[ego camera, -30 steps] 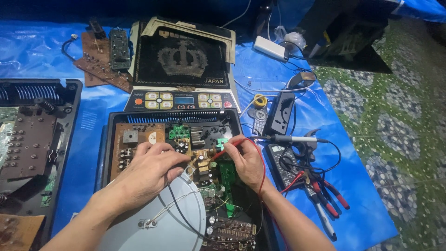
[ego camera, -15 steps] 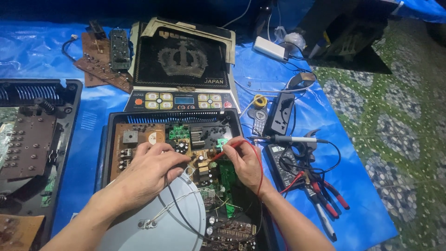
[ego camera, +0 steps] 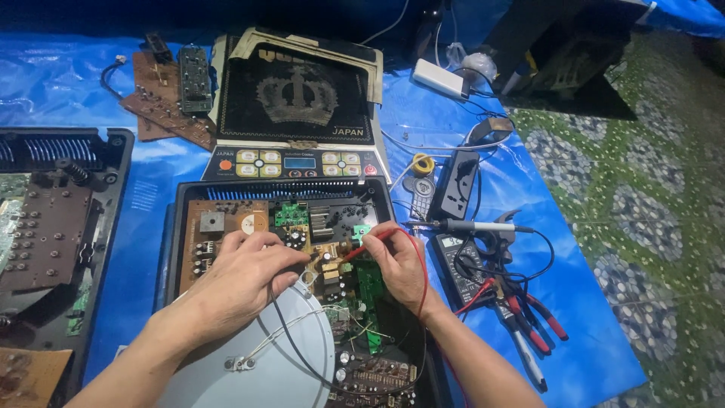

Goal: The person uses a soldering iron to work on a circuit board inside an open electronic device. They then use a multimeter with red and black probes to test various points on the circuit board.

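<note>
While both hands have stayed almost where they were a second ago, the right hand has edged its red probe slightly along the circuit board inside the opened induction cooker, suggesting the probing is moving to another spot. Palm down, it pinches the probe, while the left hand curls fingertips-down on the board; what it grips is hidden.

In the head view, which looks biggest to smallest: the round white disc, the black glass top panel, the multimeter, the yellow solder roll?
1. Black glass top panel and white disc: look alike in size; the disc is cut off by the frame and nearer the camera, so unranked.
2. Multimeter.
3. Yellow solder roll.
</note>
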